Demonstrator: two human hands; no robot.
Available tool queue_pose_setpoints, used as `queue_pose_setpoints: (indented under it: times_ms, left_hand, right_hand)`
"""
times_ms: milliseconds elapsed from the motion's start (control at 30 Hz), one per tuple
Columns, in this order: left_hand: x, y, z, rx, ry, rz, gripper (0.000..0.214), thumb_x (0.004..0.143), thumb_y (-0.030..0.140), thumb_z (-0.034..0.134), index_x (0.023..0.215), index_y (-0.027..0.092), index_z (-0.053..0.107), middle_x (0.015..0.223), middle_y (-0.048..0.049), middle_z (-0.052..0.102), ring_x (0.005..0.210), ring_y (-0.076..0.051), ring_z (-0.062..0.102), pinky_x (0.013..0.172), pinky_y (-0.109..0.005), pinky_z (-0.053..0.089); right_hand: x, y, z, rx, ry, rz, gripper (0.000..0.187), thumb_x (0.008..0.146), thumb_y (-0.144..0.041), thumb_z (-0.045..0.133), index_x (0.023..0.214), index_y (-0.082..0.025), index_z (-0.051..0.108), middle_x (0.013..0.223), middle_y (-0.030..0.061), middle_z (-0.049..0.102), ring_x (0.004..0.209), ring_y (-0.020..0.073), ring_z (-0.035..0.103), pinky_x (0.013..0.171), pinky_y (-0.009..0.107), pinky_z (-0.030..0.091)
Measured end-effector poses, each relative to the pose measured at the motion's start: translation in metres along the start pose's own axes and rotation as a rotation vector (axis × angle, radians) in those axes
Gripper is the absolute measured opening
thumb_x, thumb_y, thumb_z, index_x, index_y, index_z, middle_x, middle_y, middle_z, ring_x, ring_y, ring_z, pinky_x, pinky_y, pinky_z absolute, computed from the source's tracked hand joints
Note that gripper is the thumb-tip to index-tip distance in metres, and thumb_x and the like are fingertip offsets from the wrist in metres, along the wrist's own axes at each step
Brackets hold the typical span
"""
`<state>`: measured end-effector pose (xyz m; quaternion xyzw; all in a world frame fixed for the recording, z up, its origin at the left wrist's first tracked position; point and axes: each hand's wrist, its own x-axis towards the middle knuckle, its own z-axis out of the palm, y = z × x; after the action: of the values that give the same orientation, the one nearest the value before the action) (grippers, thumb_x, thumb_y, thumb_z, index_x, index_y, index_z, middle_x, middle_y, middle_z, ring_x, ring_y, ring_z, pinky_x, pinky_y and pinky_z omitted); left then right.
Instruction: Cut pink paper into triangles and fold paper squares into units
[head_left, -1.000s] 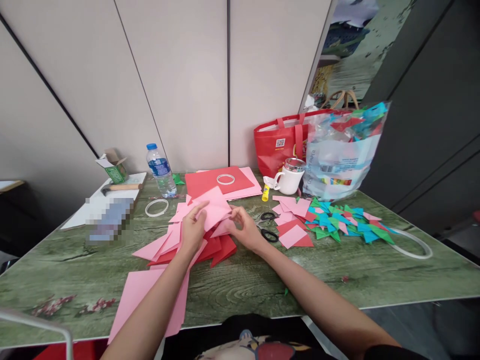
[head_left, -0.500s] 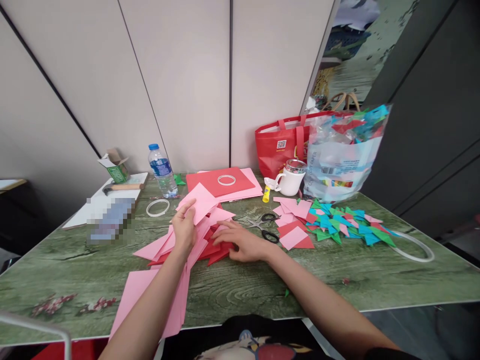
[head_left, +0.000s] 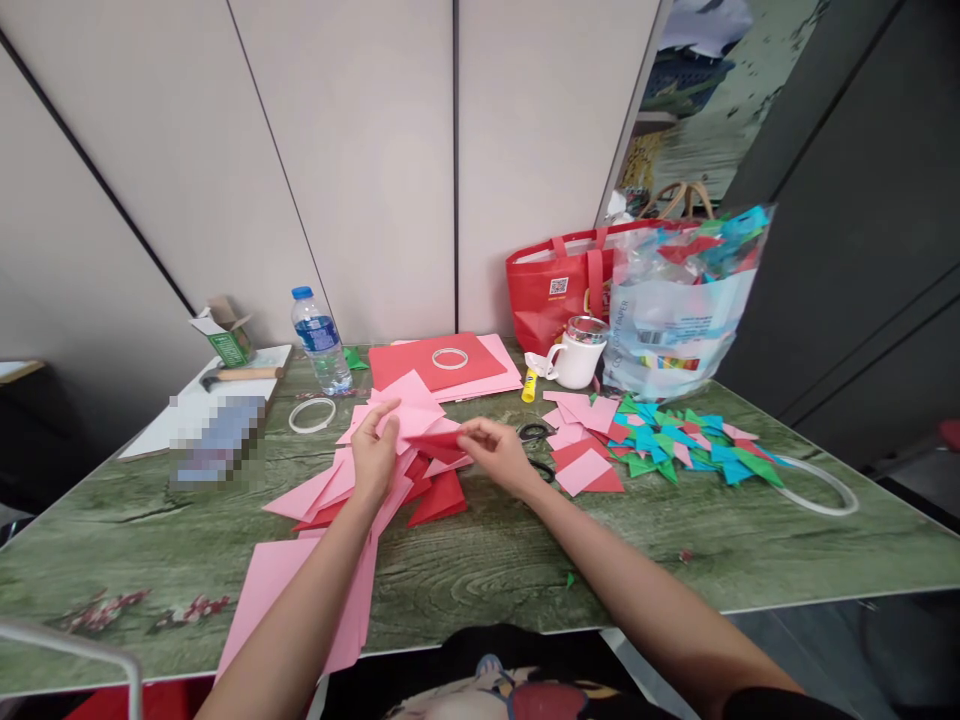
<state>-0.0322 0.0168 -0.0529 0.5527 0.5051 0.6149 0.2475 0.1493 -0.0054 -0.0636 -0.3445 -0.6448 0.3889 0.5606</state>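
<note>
One red paper (head_left: 441,440) tapers to the left.

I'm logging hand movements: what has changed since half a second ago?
The right hand has come up from the paper pile and now pinches a red piece, close to the pink paper in the left hand, which keeps its hold. The bottle and mug stay put.

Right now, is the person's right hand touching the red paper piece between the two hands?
Touching: the head view shows the right hand pinching the red paper piece by its right end.
</note>
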Motion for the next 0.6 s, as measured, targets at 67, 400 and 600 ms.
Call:
queue_pose_setpoints:
  times_ms: [67,400,600]
  left_hand:
    - [-0.002,0.006,0.000,0.035,-0.049,0.005,0.034,0.073,0.027,0.051,0.103,0.015,0.063,0.105,-0.0070,0.065,0.090,-0.020,0.058,0.080,-0.031,0.043]
    - [-0.016,0.014,0.012,0.103,-0.337,0.086,0.034,0.077,0.020,0.046,0.110,0.018,0.055,0.116,-0.0065,0.058,0.109,-0.021,0.051,0.095,-0.036,0.036]
    - [-0.015,0.018,0.011,0.088,-0.363,0.141,0.041,0.079,0.018,0.045,0.120,0.021,0.048,0.126,-0.0053,0.050,0.118,-0.021,0.043,0.100,-0.036,0.031]
  right_hand:
    - [0.004,0.005,-0.004,0.127,0.181,0.084,0.013,0.073,-0.027,0.057,0.080,-0.017,0.059,0.075,0.0030,0.068,0.066,0.0158,0.063,0.061,0.028,0.051]
    - [-0.001,0.007,-0.010,-0.445,0.355,-0.190,0.016,0.075,-0.016,0.051,0.087,-0.017,0.061,0.076,0.0044,0.065,0.067,0.0157,0.060,0.063,0.028,0.049]
    - [-0.004,0.003,-0.007,-0.655,0.290,-0.352,0.014,0.080,-0.016,0.049,0.087,-0.020,0.061,0.081,0.0048,0.063,0.074,0.0170,0.058,0.069,0.030,0.047]
